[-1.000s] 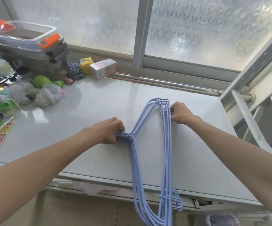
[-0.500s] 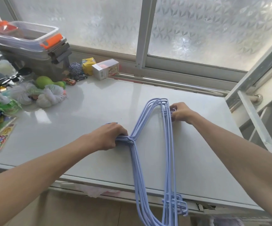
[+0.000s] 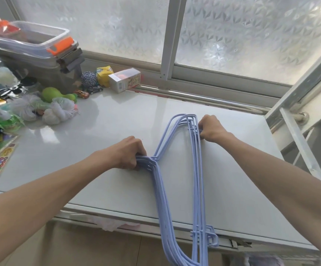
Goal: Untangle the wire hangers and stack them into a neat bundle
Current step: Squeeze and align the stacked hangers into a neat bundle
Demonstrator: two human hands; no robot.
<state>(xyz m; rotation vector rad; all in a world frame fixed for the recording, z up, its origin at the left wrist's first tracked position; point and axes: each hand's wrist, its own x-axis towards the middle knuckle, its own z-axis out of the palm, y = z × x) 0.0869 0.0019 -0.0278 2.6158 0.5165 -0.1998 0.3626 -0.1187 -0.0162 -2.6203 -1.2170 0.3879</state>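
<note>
I've got the wire hangers [image 3: 195, 169] lying flat on the white desk [image 3: 98, 143] as one light-blue stack, running from about 12 o'clock near the window down to 6 o'clock, where the lower ends hang past the desk's front edge. My left hand [image 3: 129, 155], at 9 o'clock of the stack, has its fingers [image 3: 139, 153] curled tight around the gathered hook necks. My right hand [image 3: 210, 128], at 1 o'clock, has its fingers closed on the straight bars near the far corner.

Over the last second very little has shifted: both hands have kept the same grips, and the right hand has nudged in slightly against the bars. The wires now run close together and parallel through most of their length, which I read as the untangling being done and the squaring-up nearly finished.

What remains looks small. The far corners fan out a little at 12 o'clock, and the small cross-pieces near the front edge at 5 o'clock sit staggered. A gentle push from the right should close those gaps. The clutter at 10 o'clock is well apart.
</note>
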